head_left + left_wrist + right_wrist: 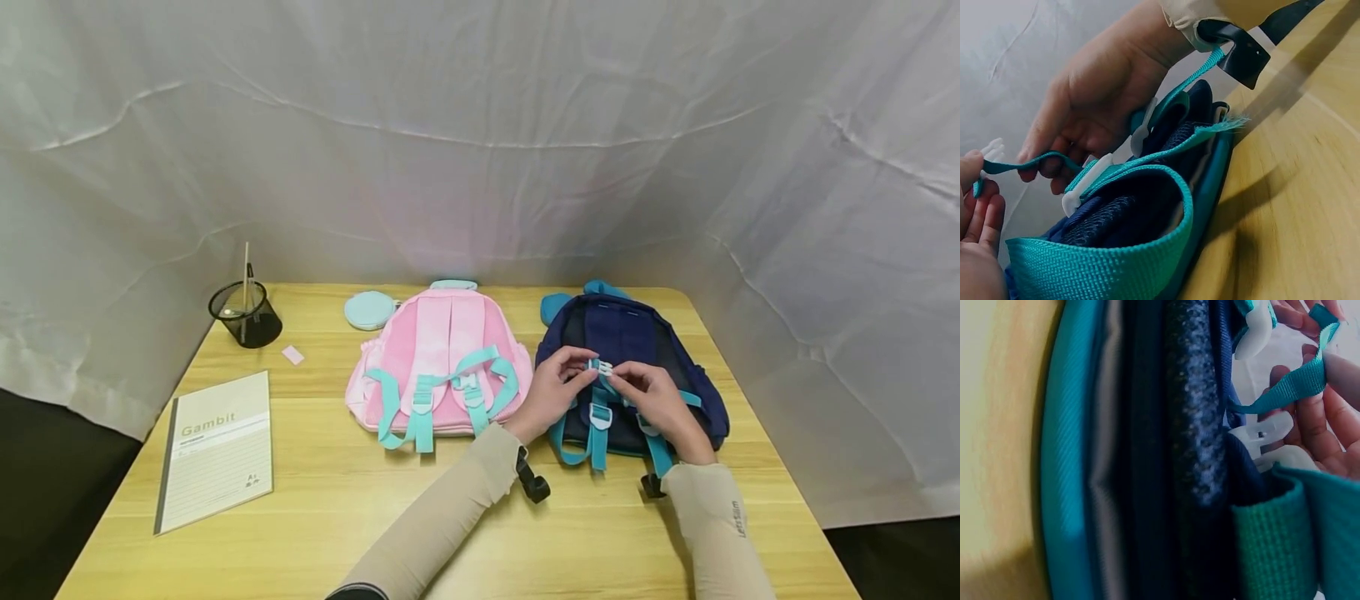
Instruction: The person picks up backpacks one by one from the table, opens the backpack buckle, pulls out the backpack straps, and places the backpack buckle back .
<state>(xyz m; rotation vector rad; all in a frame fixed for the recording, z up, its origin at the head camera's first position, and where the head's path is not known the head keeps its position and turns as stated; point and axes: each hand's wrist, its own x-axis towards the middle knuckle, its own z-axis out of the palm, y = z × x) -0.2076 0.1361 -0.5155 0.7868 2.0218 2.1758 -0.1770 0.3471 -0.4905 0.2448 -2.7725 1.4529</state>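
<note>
Both hands meet over the dark blue backpack (626, 333), which lies with its teal shoulder straps up. My left hand (551, 387) pinches a small white plastic buckle (602, 367) threaded on a narrow teal strap (1019, 165). Opposite it, my right hand (656, 400) pinches that strap close to the buckle between thumb and fingers. In the left wrist view, the strap runs from the buckle through the right fingers (1038, 140) toward the pack. A white strap adjuster (1085, 184) sits below. The right wrist view shows the strap (1297, 384) curving up between the hands.
A pink backpack (442, 333) with mint straps lies left of the blue one, a round light blue pouch (369, 310) beside it. Farther left are a black mesh pen cup (258, 327), a small pink card (292, 355) and a notebook (217, 454). Grey fabric encloses the table's back.
</note>
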